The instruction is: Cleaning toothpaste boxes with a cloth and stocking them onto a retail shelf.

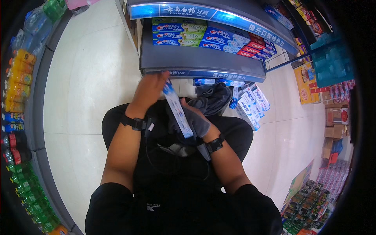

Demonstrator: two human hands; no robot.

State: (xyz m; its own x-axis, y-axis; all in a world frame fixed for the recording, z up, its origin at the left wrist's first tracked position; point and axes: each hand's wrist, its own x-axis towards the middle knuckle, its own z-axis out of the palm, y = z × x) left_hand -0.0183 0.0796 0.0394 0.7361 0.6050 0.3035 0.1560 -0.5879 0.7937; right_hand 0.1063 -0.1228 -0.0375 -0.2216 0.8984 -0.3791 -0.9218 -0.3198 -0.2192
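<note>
My left hand (151,92) grips the far end of a long white and blue toothpaste box (177,110), held at a slant over my lap. My right hand (194,110) holds a grey cloth (199,123) beside the box; its fingers are mostly hidden by the cloth and box. A second dark grey cloth (216,98) lies crumpled just beyond my right hand. Several white and blue toothpaste boxes (249,108) lie on the floor to its right, loosely stacked. More blue boxes (204,81) stick out below the shelf edge.
A grey metal shelf (182,60) in front bears rows of toothpaste boxes (179,35) at its back. Bottled drinks (19,79) line the left side behind a dark ledge (38,129). Packaged goods (308,202) and cardboard boxes (333,117) stand at right.
</note>
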